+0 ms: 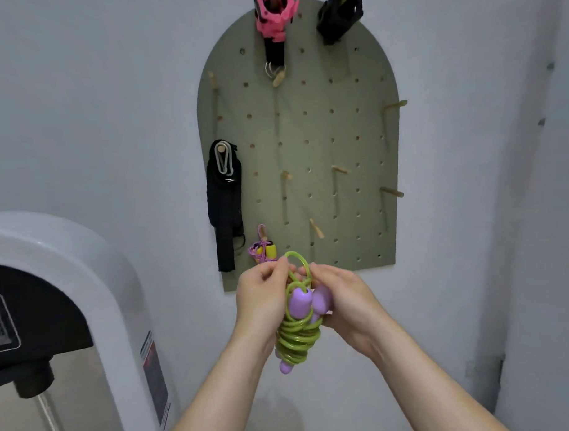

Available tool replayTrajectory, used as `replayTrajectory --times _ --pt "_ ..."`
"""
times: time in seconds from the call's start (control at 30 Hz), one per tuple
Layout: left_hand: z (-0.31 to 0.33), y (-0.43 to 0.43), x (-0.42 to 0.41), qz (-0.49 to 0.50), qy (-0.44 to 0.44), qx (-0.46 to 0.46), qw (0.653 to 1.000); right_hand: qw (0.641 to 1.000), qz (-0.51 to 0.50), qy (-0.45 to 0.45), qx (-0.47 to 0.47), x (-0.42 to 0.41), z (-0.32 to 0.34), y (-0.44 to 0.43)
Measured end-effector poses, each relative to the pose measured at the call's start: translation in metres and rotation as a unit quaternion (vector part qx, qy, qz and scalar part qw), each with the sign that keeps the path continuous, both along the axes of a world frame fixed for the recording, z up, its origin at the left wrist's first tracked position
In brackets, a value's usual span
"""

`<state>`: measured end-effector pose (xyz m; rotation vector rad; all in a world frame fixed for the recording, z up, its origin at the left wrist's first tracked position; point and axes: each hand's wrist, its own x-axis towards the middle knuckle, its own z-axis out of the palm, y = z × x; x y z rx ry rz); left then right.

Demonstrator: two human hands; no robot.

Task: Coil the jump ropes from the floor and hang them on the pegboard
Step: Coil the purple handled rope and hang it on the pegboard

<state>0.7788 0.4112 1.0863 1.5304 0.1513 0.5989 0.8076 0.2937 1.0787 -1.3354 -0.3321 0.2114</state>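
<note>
Green jump rope [297,337] coiled; left hand [263,293] pinches top loop [299,259], right hand [341,297] clasps bundle. Keep loop open, slip over free peg [316,228] near pegboard [338,133] bottom edge.

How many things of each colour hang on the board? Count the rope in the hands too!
Black bundles: 2
Pink bundle: 1
Purple and yellow rope: 1
Green rope, held by left hand and right hand: 1
Total: 5
</note>
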Motion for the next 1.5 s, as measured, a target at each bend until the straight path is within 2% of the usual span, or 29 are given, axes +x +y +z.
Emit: replayTrajectory --times 0.07,0.13,0.23,0.37,0.53,0.73,0.9,1.13,1.33,1.37,1.43,1.5 --pt "0.010 0.014 0.034 -0.003 -0.004 -0.034 0.999 0.999 0.038 -0.005 -0.020 0.031 0.009 0.010" --pt "0.022 0.028 0.067 -0.011 -0.008 -0.063 0.998 0.998 0.031 -0.033 -0.043 0.061 0.021 0.023" --pt "0.045 0.048 0.116 -0.025 -0.032 -0.051 0.998 0.995 -0.039 -0.082 -0.047 0.103 0.046 0.046" --pt "0.081 0.066 0.176 -0.041 -0.069 -0.039 0.996 0.988 -0.111 -0.111 0.000 0.160 0.075 0.069" --pt "0.103 0.073 0.232 -0.030 -0.107 0.008 0.994 0.978 -0.171 -0.104 0.056 0.225 0.092 0.091" --pt "0.095 0.082 0.284 -0.016 -0.075 0.085 0.993 0.954 -0.266 -0.122 0.063 0.276 0.081 0.103" --pt "0.088 0.086 0.322 -0.004 -0.075 0.171 0.982 0.930 -0.327 -0.165 0.022 0.310 0.068 0.108" --pt "0.095 0.103 0.355 0.055 -0.088 0.282 0.954 0.934 -0.291 -0.202 -0.053 0.340 0.076 0.121" --pt "0.100 0.119 0.374 0.077 -0.061 0.373 0.923 0.922 -0.237 -0.241 -0.188 0.365 0.079 0.131" --pt "0.100 0.120 0.375 0.083 -0.067 0.370 0.923 0.925 -0.226 -0.231 -0.203 0.366 0.080 0.131" --pt "0.101 0.118 0.367 0.091 -0.105 0.307 0.942 0.920 -0.207 -0.222 -0.249 0.367 0.082 0.126" --pt "0.100 0.116 0.355 0.093 -0.138 0.250 0.954 0.923 -0.219 -0.213 -0.235 0.364 0.080 0.120"
